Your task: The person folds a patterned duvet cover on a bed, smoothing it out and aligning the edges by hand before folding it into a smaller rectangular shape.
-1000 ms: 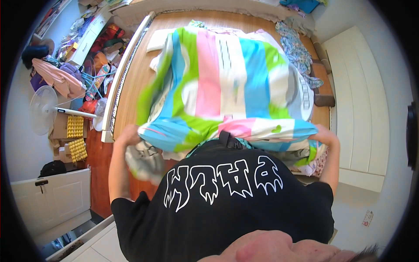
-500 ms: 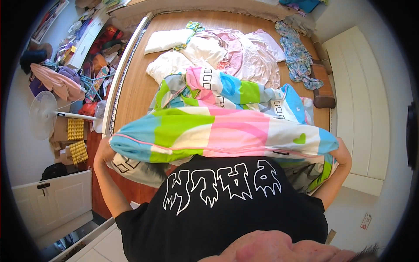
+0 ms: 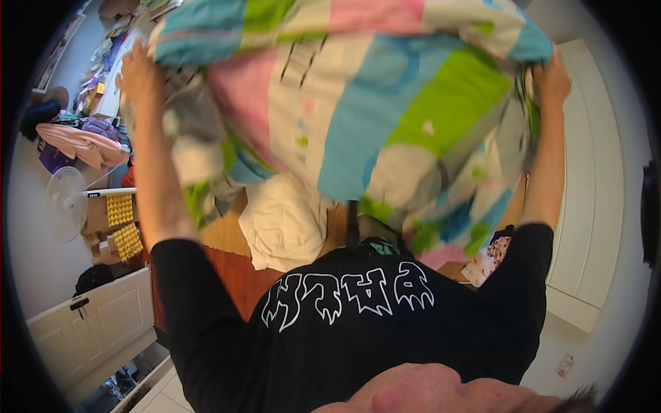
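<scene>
From where I stand, the light is soft and dull; I can't tell its source. The patterned cloth (image 3: 372,110) looks muted and shaded, its lower folds smeared by motion blur — the left hand (image 3: 140,77) is softened too. The black shirt (image 3: 358,347) sinks almost to solid dark. Straight edges bow outward — the white panel (image 3: 592,172) especially — and blackness swallows the corners.

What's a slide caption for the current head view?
Left hand and right hand hold up a multicoloured cover, pale cloth showing past its lower edge.
</scene>
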A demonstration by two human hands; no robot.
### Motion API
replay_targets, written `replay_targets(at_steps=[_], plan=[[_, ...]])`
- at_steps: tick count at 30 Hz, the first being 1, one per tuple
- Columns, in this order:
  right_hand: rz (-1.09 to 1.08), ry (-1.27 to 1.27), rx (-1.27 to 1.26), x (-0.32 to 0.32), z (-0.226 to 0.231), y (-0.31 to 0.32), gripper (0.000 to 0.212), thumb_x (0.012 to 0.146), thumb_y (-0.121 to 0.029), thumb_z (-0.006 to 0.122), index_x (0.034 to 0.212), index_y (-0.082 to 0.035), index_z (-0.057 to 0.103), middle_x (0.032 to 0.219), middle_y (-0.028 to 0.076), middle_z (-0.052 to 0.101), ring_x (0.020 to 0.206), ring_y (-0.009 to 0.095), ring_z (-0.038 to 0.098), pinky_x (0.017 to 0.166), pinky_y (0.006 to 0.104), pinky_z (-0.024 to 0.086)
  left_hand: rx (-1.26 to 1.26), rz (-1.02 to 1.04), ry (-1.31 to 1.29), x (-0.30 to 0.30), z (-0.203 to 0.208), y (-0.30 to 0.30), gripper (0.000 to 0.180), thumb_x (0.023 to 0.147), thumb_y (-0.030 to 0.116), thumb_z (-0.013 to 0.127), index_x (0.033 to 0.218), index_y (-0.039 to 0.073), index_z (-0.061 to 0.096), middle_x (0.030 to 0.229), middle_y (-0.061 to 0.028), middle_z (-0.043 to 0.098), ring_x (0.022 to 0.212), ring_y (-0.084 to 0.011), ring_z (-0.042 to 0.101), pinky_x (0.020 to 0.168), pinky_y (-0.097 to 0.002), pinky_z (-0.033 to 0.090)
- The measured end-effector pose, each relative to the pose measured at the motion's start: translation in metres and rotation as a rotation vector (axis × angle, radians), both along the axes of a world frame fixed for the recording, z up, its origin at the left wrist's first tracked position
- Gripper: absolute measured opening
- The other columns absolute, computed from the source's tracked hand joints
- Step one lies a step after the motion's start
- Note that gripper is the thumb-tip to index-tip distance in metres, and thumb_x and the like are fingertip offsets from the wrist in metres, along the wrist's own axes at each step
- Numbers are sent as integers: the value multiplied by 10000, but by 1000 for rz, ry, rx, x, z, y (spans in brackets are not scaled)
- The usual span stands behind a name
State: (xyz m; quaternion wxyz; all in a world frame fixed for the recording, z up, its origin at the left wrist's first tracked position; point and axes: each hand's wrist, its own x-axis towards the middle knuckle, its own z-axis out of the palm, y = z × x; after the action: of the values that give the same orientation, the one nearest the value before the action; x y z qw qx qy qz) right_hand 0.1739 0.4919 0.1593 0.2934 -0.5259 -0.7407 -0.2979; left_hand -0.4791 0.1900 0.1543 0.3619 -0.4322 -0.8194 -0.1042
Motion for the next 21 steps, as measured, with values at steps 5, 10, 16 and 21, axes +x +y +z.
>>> replay_targets(at_steps=[5, 10, 16, 21], plan=[[278, -93, -44, -71, -71, 17, 520, 761, -304, 647, 1221, -129, 482, 1104, 145, 571, 1027, 323, 541, 809, 444, 455, 19, -410, -119, 111, -89, 62, 715, 721, 367, 702, 1337, 189, 388, 1284, -188, 443, 1154, -354, 443, 947, -461, 365], [583, 74, -1039, -66, -282, -126, 386, 732, -169, 679, 1084, -46, 579, 1096, 189, 574, 1040, 333, 535, 904, 392, 428, -631, -431, -573, 178, -298, -71, 709, 682, 247, 730, 1312, 152, 419, 1379, -182, 323, 1232, -358, 355, 988, -472, 321], [246, 771, -2157, -50, -427, -237, 352, 889, -311, 550, 1086, -20, 571, 903, 87, 634, 707, 160, 628, 603, 277, 511, -1235, -97, -1159, 197, -391, -260, 545, 755, 319, 676, 1189, 20, 537, 1119, -207, 583, 1056, -330, 547, 903, -383, 449], [-100, 1124, -2159, -87, -480, -261, 579, 897, -454, 506, 1220, 22, 441, 1020, 176, 606, 817, 246, 645, 690, 342, 531, -1183, 1, -1311, 218, -381, -284, 473, 782, 296, 642, 1154, 17, 556, 1031, -196, 630, 979, -329, 595, 858, -376, 473]])
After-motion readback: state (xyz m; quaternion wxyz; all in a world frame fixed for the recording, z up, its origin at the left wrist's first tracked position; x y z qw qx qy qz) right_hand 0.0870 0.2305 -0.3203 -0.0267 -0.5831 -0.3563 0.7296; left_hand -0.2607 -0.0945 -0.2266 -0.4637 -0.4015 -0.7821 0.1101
